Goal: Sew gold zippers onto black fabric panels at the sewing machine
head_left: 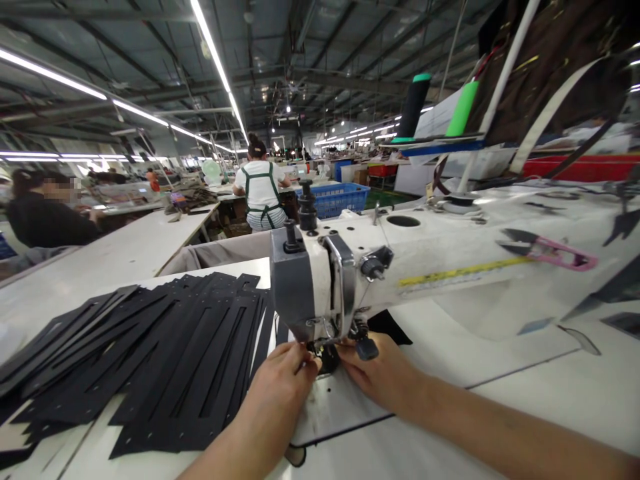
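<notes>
Left hand (286, 377) and right hand (375, 370) flank the needle area (328, 359) of the sewing machine (430, 247) at 8 and 4 o'clock; whether either grip (curled) holds material cannot be told. Black piece (392, 325) lies at 2 o'clock. Straying inward risks needle injury.

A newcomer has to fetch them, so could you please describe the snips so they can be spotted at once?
Find the white sewing machine. Follow the yellow tape along its arm to the right end. The snips are there, set apart from the tape by their pink handle and dark blades.
</notes>
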`<state>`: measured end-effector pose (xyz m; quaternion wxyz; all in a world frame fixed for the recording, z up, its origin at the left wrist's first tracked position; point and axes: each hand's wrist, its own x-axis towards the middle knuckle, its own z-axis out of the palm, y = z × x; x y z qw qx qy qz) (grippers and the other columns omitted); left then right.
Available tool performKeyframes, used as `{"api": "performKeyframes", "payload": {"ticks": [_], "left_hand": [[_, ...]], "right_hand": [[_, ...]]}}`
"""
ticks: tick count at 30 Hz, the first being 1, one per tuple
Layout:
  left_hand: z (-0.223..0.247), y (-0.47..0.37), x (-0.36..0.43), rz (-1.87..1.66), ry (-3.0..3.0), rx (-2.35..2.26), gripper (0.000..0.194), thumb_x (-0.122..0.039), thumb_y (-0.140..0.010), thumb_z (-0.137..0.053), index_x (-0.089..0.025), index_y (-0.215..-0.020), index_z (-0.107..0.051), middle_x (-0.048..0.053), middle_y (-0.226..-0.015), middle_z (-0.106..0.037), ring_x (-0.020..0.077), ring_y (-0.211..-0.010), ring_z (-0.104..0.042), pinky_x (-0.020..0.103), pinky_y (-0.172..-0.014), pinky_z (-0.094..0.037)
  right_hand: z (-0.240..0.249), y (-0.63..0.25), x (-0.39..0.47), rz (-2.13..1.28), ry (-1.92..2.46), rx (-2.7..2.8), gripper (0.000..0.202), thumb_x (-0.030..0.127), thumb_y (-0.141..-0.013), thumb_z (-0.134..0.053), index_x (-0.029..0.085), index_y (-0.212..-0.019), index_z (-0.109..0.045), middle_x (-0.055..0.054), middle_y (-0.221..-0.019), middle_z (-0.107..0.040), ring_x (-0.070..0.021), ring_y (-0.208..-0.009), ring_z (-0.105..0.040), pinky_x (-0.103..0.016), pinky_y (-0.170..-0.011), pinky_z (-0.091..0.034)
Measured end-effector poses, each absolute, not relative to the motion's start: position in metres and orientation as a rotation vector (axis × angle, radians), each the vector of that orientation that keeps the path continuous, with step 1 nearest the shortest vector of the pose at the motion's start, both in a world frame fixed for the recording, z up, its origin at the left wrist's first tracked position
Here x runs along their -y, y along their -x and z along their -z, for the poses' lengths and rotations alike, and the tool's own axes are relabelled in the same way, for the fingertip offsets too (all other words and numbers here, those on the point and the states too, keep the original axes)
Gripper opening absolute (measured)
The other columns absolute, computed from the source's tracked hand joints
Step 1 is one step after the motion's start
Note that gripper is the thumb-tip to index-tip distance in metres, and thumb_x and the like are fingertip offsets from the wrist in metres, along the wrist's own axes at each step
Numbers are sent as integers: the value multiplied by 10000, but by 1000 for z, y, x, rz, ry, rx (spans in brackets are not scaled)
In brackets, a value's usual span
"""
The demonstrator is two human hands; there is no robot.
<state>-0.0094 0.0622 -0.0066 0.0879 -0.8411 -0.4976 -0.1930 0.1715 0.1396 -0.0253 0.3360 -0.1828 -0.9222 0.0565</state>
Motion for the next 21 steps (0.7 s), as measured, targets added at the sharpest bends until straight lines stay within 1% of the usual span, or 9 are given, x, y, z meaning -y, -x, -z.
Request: {"api": "performKeyframes", "payload": {"ticks": [5, 9, 12, 14, 16, 17, 19, 21], "left_hand": [[4, 9, -60, 587, 2526, 1447, 133, -84, -790, -544, -155, -882, -608, 68, -865, -609, 188, -840, -583, 308, -769, -515], [6, 8, -61, 625, 2516, 1464, 126, -91, -799, -537, -164, -868, -613, 57, -846, -610, 180, -818, -581, 301, -757, -515], [9, 10, -63, 638, 2498, 1461, 125, -87, -792, -546, -159, -868, -614, 57, -840, -609, 179, -802, -578, 301, -746, -514], [9, 12, -65, 650, 2498, 1440, 115, -103, -802, -539, -164, -867, -613, 57, -846, -607, 176, -803, -578, 298, -739, -514], [7, 13, -64, 661, 2489, 1415, 117, -119, -822, -517, -169, -869, -611, 55, -840, -605, 173, -809, -577, 299, -739, -513], [6, 12, -62, 664, 2476, 1397, 125, -118, -830, -501, -168, -864, -610, 55, -837, -605, 174, -814, -577, 310, -752, -508], [1, 5, -55, 685, 2434, 1333, 149, -105, -839, -467, -162, -852, -605, 62, -849, -608, 186, -830, -573, 348, -777, -494], [-3, -9, -45, 720, 2423, 1228, 149, -133, -842, -460, -151, -893, -599, 77, -873, -612, 207, -840, -571, 381, -770, -489]], "right_hand": [[28, -172, -141, -144, 490, 2412, 235, 78, -783, -392, 167, -791, -609, -73, -829, -654, -186, -708, -604, -265, -622, -451], [32, -171, -140, -162, 499, 2414, 246, 91, -798, -374, 157, -782, -611, -78, -797, -647, -196, -706, -600, -279, -626, -452], [29, -170, -140, -188, 497, 2427, 238, 94, -808, -383, 163, -769, -607, -65, -762, -637, -191, -729, -598, -275, -651, -456], [23, -175, -142, -198, 489, 2447, 197, 116, -818, -416, 169, -784, -602, -58, -784, -633, -182, -769, -593, -272, -691, -457], [15, -185, -146, -98, 561, 2478, 120, 161, -812, -475, 158, -830, -594, -77, -832, -623, -205, -816, -579, -317, -739, -454], [12, -193, -147, 12, 643, 2497, 103, 169, -797, -502, 145, -847, -589, -97, -848, -615, -229, -825, -570, -356, -742, -452], [6, -208, -143, 286, 824, 2528, 107, 121, -746, -519, 122, -831, -584, -123, -821, -597, -273, -787, -559, -417, -696, -451], [6, -220, -129, 451, 873, 2564, 136, 51, -680, -484, 135, -741, -574, -112, -745, -582, -271, -692, -556, -405, -611, -456]]}}
